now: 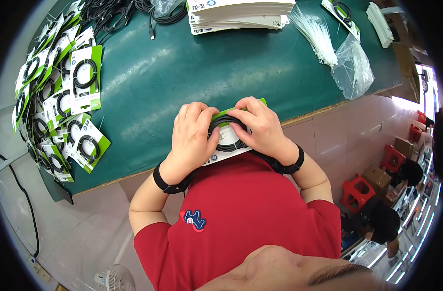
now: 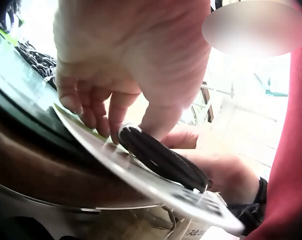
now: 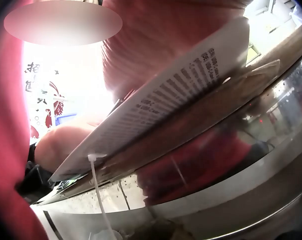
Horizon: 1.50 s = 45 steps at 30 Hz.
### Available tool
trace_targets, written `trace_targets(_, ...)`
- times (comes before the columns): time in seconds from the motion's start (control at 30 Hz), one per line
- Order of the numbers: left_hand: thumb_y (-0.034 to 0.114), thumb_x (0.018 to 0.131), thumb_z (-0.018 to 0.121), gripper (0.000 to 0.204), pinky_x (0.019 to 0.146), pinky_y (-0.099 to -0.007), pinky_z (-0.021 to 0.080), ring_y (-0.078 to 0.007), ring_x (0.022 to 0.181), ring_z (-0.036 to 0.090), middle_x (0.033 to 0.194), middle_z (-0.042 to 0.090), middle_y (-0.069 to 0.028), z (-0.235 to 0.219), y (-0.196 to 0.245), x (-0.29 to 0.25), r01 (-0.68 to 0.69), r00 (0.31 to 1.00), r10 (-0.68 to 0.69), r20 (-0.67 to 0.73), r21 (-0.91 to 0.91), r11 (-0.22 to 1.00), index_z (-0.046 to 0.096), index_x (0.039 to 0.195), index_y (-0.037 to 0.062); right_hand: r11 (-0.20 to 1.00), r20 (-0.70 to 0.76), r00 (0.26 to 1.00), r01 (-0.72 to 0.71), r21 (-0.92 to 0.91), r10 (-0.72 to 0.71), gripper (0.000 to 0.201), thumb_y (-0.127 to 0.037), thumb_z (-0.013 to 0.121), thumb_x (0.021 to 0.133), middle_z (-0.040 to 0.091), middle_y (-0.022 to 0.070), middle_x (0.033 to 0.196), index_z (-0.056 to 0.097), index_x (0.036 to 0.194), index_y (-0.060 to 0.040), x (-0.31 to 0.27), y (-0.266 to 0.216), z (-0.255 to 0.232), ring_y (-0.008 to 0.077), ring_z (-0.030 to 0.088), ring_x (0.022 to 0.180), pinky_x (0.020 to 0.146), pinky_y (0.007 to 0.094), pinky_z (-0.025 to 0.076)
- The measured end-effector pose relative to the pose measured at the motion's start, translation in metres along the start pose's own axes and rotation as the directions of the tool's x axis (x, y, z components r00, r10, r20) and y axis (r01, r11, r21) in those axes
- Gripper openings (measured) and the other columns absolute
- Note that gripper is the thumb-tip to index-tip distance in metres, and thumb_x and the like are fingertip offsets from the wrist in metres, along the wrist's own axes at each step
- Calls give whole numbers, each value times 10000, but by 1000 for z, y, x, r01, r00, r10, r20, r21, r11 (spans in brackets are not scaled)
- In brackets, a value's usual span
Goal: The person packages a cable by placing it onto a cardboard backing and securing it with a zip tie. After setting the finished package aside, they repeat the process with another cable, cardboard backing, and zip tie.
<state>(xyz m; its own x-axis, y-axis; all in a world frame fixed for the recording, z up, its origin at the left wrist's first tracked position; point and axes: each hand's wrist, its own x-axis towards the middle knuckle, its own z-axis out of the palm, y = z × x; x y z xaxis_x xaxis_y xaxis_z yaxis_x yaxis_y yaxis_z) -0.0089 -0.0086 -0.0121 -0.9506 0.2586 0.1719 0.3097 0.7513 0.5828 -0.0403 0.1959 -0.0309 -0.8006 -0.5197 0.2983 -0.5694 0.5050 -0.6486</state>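
Note:
A white and green card [image 1: 225, 154] with a coiled black cable [image 1: 229, 147] on its face is held at the table's front edge, against the red shirt. The left hand [image 1: 193, 133] grips its left side, thumb on the coil. On the other side the right hand [image 1: 262, 127] pinches the coil and the card's top edge. In the left wrist view the left hand [image 2: 126, 60] has its thumb at the coil [image 2: 161, 157]. The right wrist view shows the card's printed back [image 3: 156, 105], a white tie tail [image 3: 99, 192] hanging from it, and the right hand [image 3: 161, 40] behind.
Many carded cables [image 1: 86, 77] are heaped on the table's left. Along the back lie loose black cables [image 1: 105, 17], a stack of cards [image 1: 238, 17], white zip ties [image 1: 314, 36] and a clear bag [image 1: 353, 68]. The table's front edge [image 1: 318, 110] runs beside the hands.

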Motion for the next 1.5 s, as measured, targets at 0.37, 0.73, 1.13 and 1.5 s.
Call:
trace_targets(0.37, 128, 731, 733, 297, 817, -417, 464, -312, 938, 567, 970, 589, -99, -6, 6, -8, 63, 989, -55, 140, -54, 997, 644, 1008, 62, 997, 74, 997, 27, 79, -33, 258, -68, 757, 724, 593, 65, 967, 661, 964, -61, -3, -2, -10, 242, 606, 815, 669, 353, 499)
trace_targets(0.73, 125, 712, 742, 343, 870, -394, 490, -314, 970, 608, 984, 630, -113, -18, 14, -14, 86, 957, -47, 287, -126, 988, 663, 1033, 32, 981, 201, 979, -7, 195, -34, 205, -125, 754, 727, 584, 60, 935, 652, 891, -58, -19, -8, -16, 246, 635, 761, 632, 364, 522)
trace_targets(1.13, -7, 691, 771, 324, 767, -365, 511, -288, 863, 640, 991, 658, -94, -33, 24, 1, -117, 993, 103, -63, -297, 948, 697, 1003, 37, 973, -97, 973, 215, 79, -208, 241, -69, 761, 727, 628, 74, 934, 652, 940, -49, 2, -19, -40, 255, 641, 764, 640, 353, 529)
trace_targets(1.5, 1, 708, 766, 293, 763, -379, 492, -259, 849, 624, 996, 651, -77, -27, 22, 0, -327, 897, 324, -300, 41, 944, 701, 991, 37, 906, -270, 865, 407, -115, -423, 303, -5, 761, 708, 638, 90, 960, 670, 997, -32, 11, -12, -24, 235, 639, 741, 602, 332, 526)
